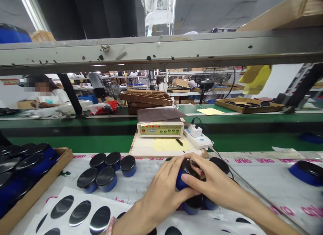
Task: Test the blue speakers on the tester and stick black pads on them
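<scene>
Near the front middle of the bench, my left hand (161,181) wraps round the left side of a blue round piece with a glossy black top (187,169). My right hand (210,181) closes on the same piece from the right, its thumb and fingers over the black top. The fingers hide much of it. Just below lies another blue-and-black round piece (193,204), partly covered by my hands. To the left stand several similar round pieces (106,176). A white sheet of black oval stickers (80,213) lies in front of them, partly under my left forearm.
At left, a cardboard tray (35,191) holds several blue-and-black pieces; another such piece (306,172) lies far right. Behind my hands are a control box (160,130) with lit buttons and a white power strip (199,139) with a cable. A metal shelf beam (161,49) crosses above.
</scene>
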Demonstrator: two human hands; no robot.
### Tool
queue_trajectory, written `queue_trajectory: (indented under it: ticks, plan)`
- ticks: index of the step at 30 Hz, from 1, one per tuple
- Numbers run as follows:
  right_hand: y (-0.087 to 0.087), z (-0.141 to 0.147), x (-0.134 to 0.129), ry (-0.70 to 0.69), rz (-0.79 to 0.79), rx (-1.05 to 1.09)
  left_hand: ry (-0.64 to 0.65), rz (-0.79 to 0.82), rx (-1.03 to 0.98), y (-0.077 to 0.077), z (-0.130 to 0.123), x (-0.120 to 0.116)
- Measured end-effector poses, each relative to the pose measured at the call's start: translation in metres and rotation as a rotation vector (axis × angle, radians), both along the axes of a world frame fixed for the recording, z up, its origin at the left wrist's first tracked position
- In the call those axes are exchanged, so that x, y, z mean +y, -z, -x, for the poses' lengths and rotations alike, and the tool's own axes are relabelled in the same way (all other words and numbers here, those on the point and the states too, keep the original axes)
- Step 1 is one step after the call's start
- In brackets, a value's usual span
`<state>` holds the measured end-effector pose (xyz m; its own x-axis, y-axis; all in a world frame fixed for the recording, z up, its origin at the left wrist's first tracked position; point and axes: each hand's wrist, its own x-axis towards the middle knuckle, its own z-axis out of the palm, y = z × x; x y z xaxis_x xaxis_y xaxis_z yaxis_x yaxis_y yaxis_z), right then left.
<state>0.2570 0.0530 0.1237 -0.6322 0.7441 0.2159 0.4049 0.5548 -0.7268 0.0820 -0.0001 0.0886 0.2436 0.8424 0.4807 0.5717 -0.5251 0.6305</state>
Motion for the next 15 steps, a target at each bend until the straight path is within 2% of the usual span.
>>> queue_trajectory:
  ticks: [3, 8, 12, 15]
  plan:
    - [0.0, 0.002, -0.006, -0.043, 0.027, -0.015, 0.024, -0.014, -0.027, -0.01, -0.001, -0.006]
    - [0.005, -0.001, -0.007, -0.035, 0.09, 0.081, 0.009, -0.031, -0.017, -0.02, -0.003, -0.011]
    - [0.008, -0.002, -0.009, -0.023, 0.12, 0.192, 0.019, -0.066, -0.017, -0.02, -0.005, -0.012]
    - [0.01, -0.002, -0.011, 0.017, 0.08, 0.195, 0.012, -0.084, 0.01, -0.016, -0.006, -0.012]
